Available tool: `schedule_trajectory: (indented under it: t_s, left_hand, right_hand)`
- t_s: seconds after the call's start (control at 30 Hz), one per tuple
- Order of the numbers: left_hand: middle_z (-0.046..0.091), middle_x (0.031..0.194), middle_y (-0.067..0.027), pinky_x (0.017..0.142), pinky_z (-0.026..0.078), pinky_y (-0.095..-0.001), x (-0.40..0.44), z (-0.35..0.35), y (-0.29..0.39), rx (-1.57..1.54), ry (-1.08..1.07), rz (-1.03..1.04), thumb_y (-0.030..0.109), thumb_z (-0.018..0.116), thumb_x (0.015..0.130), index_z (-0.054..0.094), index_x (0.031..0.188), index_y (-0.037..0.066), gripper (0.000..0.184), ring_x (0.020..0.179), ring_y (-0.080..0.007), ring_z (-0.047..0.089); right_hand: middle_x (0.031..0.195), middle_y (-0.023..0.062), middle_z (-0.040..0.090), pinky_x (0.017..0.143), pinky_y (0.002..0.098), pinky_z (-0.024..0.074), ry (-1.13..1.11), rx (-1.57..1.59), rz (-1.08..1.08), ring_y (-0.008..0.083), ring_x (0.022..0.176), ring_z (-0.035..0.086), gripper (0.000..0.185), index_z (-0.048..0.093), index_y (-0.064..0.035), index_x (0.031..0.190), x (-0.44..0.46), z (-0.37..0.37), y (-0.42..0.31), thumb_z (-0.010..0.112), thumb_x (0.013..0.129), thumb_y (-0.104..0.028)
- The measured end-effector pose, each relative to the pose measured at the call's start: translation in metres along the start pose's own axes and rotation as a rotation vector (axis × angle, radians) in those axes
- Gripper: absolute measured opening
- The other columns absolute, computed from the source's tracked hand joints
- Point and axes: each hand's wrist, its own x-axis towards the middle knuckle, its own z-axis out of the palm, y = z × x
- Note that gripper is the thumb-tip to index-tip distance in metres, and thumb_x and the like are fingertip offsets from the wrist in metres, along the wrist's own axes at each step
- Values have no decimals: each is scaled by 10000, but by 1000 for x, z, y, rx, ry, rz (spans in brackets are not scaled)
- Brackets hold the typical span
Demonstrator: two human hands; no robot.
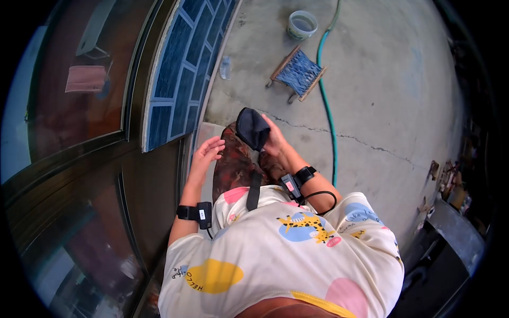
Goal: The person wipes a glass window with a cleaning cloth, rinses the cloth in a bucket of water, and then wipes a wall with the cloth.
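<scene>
A dark blue-black cloth item (252,129) with a black edge is held up above my knees. My right hand (273,138) grips its right side, the fingers partly behind it. To the left of the cloth, my left hand (209,150) is raised with nothing in it, its fingers apart and slightly curled. Both wrists wear black straps with small boxes. Below the hands are my legs in dark patterned trousers (231,161), and a black strap (254,192) hangs over my lap.
Ahead stand a low stool with a blue woven seat (299,73) and a white bucket of liquid (302,25). A green hose (327,106) runs along the cracked concrete floor. A blue-tiled wall (177,79) and glass door are at the left. A dark metal object (458,233) stands right.
</scene>
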Motion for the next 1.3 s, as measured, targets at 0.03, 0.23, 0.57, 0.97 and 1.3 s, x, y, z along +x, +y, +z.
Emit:
schedule_trajectory:
  t_s: [0.03, 0.23, 0.57, 0.97, 1.3]
  left_hand:
    - [563, 1163, -70, 812, 428, -252, 11, -5, -2, 3, -5, -4, 167, 527, 875, 491, 1215, 54, 359, 1044, -145, 545]
    - [573, 1143, -66, 812, 435, -268, 95, -30, 11, 66, 39, -197, 200, 523, 883, 491, 1216, 62, 363, 1038, -151, 552]
    - [595, 1117, -66, 782, 454, -276, 250, -82, 100, 149, 85, -239, 258, 527, 877, 505, 1200, 70, 374, 1012, -144, 565]
    - [638, 1005, -121, 807, 471, -329, 291, -75, 62, 806, 80, -250, 250, 575, 809, 554, 1154, 100, 376, 916, -250, 619]
    - [552, 1182, -154, 903, 424, -370, 344, 38, 26, 508, 61, -763, 427, 604, 787, 433, 1278, 98, 615, 1058, -313, 548]
  right_hand:
    - [1160, 79, 568, 907, 334, 432, 3, 5, -3, 197, 1033, 557, 446, 521, -73, 1178, 3, 2, -10, 434, 906, -415]
    - [1096, 60, 598, 863, 323, 455, 7, 66, -41, 188, 988, 573, 393, 548, -80, 1129, 56, 25, -79, 452, 903, -387]
    - [1113, 90, 596, 908, 381, 435, 82, 57, 27, 236, 996, 572, 379, 557, -59, 1133, 189, 100, -193, 461, 899, -341]
    - [1079, 60, 610, 892, 329, 435, -4, 1, 109, 196, 970, 577, 346, 576, -65, 1089, 319, 198, -279, 463, 902, -334]
    - [933, 61, 649, 784, 284, 459, 170, -329, 502, 166, 831, 609, 367, 622, -72, 947, 451, 136, -343, 481, 873, -403]
